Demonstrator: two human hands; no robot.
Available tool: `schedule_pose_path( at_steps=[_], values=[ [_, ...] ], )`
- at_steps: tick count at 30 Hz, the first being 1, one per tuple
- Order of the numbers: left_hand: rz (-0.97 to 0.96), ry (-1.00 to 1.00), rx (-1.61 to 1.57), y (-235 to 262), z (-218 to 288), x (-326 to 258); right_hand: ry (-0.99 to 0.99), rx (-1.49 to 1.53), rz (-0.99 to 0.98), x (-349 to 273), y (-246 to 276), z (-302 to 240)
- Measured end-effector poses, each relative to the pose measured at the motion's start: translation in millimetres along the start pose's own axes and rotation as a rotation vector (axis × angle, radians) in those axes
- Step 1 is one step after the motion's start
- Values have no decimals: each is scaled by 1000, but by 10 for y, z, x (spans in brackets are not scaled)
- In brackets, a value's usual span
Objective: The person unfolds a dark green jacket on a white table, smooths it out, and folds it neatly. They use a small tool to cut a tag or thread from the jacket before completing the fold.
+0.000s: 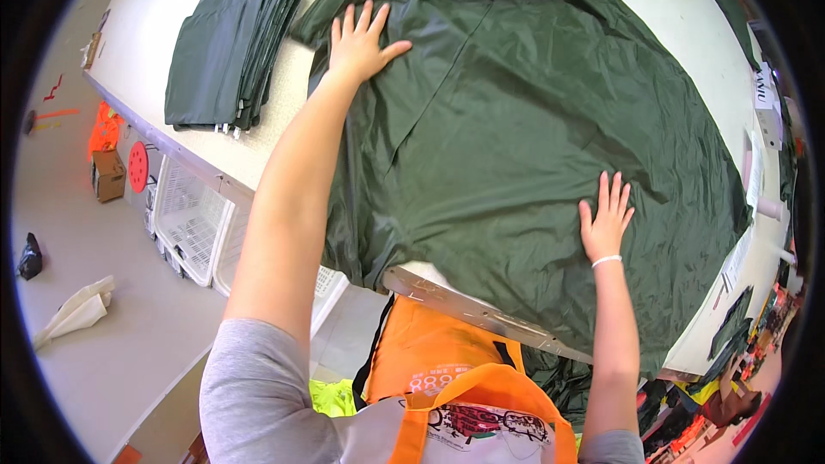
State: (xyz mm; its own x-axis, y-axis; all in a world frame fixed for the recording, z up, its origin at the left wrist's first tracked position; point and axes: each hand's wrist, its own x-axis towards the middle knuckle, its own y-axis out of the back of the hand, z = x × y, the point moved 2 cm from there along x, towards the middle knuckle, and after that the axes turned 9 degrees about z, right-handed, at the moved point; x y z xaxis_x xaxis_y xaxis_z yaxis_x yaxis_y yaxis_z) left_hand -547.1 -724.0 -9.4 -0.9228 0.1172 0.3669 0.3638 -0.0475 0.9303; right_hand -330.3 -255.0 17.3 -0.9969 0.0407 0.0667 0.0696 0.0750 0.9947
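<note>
A large dark green piece of thin, shiny fabric [516,129] is spread over the white table, wrinkled, with a seam line running across its left half. Its near edge hangs over the table's front. My left hand [359,45] lies flat on its upper left part, fingers spread. Lower on the right, my right hand [608,222] rests palm down on the same fabric, fingers stretched out, a white band at the wrist. Neither hand grasps anything. Left of my left hand sits a stack of folded dark green pieces [228,56] with small white labels at its near edge.
White plastic baskets [193,215] stand below the table's left edge [159,133]. A cardboard box [108,175], a red round stool seat [138,167] and a pale cloth [82,309] are farther left. Colourful garments [722,412] are piled at the lower right. I wear an orange apron [438,344].
</note>
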Motion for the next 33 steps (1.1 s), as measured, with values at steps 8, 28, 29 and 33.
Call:
schedule_pose_path(
  at_steps=[8, 28, 29, 33],
  values=[
    [322, 336, -115, 1166, 61, -1265, -30, -5, -25, -384, 233, -303],
    [-53, 1688, -1321, 894, 93, -4321, -19, 17, -6, -822, 2, -211],
    [-237, 1624, -1138, 1027, 184, -4112, -23, 14, -2, -826, -1, -173],
    [-119, 1585, -1530, 1582, -156, -3845, -67, 583, -27, -922, 125, 298]
  ],
)
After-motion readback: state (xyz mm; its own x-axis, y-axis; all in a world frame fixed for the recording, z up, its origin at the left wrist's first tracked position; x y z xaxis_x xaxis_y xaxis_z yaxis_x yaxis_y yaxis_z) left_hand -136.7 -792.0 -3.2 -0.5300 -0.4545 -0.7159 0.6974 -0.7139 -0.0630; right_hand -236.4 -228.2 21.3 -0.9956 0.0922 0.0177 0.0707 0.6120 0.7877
